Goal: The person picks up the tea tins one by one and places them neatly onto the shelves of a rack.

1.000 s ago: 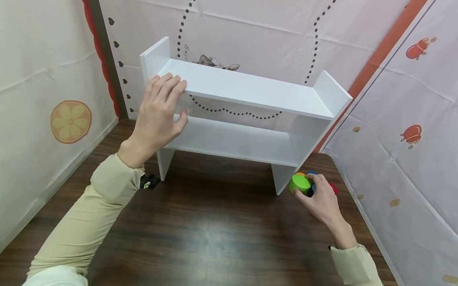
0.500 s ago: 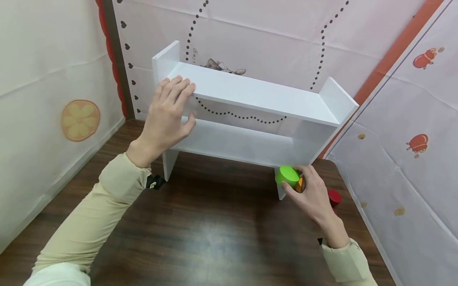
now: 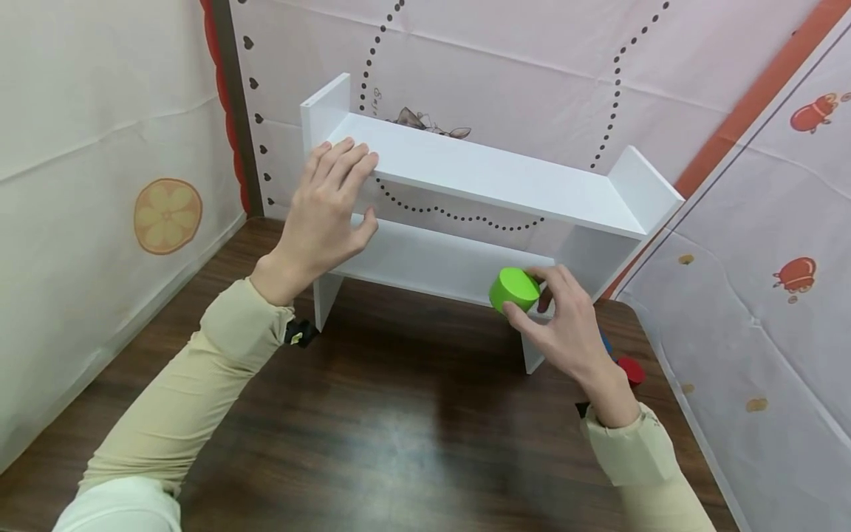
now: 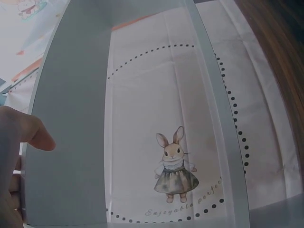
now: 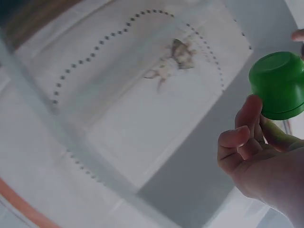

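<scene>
My left hand rests on the front edge of the white shelf unit's top board, near its left end. Its fingers lie over the board and the thumb hangs below the edge, spread apart from them. My right hand grips a bright green cup between thumb and fingers, its flat end facing up. The cup is in front of the right part of the lower board. In the right wrist view the cup shows a rim around its lower edge.
A red piece and a bit of something blue lie on the dark wooden table, right of the shelf unit and partly behind my right forearm. Printed fabric walls stand around the table.
My right hand has lifted the green cup from the pieces at the right of the unit, up and left to the lower board. My left hand stays on the top board. The view shifts slightly.
</scene>
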### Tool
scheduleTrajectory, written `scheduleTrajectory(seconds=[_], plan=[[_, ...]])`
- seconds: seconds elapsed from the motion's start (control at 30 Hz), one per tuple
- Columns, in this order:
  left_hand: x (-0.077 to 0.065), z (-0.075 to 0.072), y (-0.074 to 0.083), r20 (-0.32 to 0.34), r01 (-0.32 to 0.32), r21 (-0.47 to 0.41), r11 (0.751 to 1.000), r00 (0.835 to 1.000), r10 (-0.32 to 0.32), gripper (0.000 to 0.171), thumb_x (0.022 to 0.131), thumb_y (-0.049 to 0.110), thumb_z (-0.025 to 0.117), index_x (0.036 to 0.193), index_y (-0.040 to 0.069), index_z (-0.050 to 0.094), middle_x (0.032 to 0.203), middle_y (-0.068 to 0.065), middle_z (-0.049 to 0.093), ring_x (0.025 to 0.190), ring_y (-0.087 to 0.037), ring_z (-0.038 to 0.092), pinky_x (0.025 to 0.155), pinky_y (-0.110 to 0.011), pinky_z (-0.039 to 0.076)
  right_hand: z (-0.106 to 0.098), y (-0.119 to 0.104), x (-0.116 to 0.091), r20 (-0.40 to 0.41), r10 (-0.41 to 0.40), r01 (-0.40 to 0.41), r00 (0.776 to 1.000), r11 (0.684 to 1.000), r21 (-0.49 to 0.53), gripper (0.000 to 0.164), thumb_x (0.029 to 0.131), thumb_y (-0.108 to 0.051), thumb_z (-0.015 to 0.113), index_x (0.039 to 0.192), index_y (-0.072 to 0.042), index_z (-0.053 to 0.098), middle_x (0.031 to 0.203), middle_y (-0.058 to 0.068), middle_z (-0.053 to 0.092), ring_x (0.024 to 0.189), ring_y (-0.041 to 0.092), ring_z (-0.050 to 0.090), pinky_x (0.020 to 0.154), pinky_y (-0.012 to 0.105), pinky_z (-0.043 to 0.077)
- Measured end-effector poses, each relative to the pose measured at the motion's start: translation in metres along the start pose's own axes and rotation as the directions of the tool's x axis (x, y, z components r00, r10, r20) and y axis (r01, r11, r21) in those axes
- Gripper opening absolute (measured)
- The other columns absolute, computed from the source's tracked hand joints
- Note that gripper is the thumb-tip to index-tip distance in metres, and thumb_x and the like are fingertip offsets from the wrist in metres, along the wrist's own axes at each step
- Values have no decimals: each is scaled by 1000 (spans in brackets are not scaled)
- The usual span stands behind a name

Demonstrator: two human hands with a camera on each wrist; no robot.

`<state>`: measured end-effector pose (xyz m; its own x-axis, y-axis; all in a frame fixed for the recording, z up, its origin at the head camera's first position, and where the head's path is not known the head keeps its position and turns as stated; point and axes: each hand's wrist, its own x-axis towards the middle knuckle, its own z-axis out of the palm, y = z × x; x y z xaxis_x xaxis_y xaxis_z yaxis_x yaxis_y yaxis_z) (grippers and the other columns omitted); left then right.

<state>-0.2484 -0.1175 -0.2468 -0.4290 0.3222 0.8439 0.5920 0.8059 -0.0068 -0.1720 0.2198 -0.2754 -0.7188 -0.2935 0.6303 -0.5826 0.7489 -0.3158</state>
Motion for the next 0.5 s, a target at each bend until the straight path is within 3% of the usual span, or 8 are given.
scheduleTrajectory(seconds=[0.27, 0.5], plan=[[0, -1, -2, -2, 6, 5, 1000, 1000, -6, 59, 80, 12, 62, 136, 0, 47, 140, -18, 50, 137, -35, 38, 122, -42, 14, -9, -26, 38, -3, -88, 88, 996, 995, 43, 48, 77, -26, 74, 117, -2, 60, 95, 10, 56, 78, 18, 46, 69, 28, 33], [-1, 3, -1, -21, 2, -3, 1000, 1000, -2, 58, 79, 12, 62, 135, 0, 49, 140, -19, 50, 137, -35, 37, 122, -42, 15, -19, -44, 69, -53, -127, 130, 991, 989, 69, 50, 77, -27, 74, 116, 1, 60, 96, 14, 58, 79, 21, 49, 80, 35, 32]])
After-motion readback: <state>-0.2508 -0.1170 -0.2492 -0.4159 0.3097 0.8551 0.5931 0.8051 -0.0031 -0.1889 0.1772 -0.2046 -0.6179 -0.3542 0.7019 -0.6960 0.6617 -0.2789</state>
